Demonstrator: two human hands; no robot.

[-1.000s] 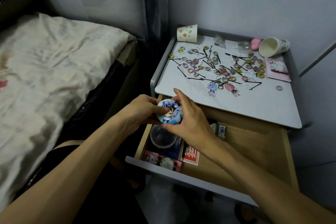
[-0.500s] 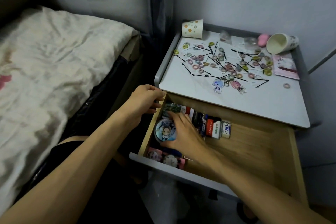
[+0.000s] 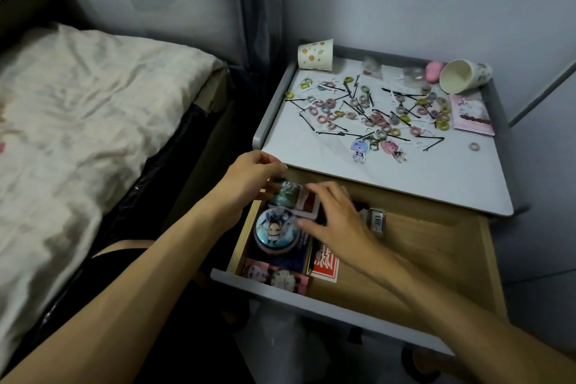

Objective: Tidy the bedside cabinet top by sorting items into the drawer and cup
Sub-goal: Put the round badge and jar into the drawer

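Now that the round cartoon-print badge (image 3: 274, 227), held between both hands a second ago, lies in the open wooden drawer (image 3: 420, 259), the right hand (image 3: 336, 221) hovers empty with fingers spread, the left hand (image 3: 249, 178) rests loosely curled and empty, and pastel hair ties (image 3: 374, 112) await sorting on the white cabinet top (image 3: 420, 178).

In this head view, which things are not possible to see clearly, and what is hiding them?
- Back row of the drawer: head view, covered by the blurred right hand.
- The left hand: head view, fingertips curl under; whether they hold anything is unclear.
- The clear packets at the back of the cabinet top: head view, too small and blurred.
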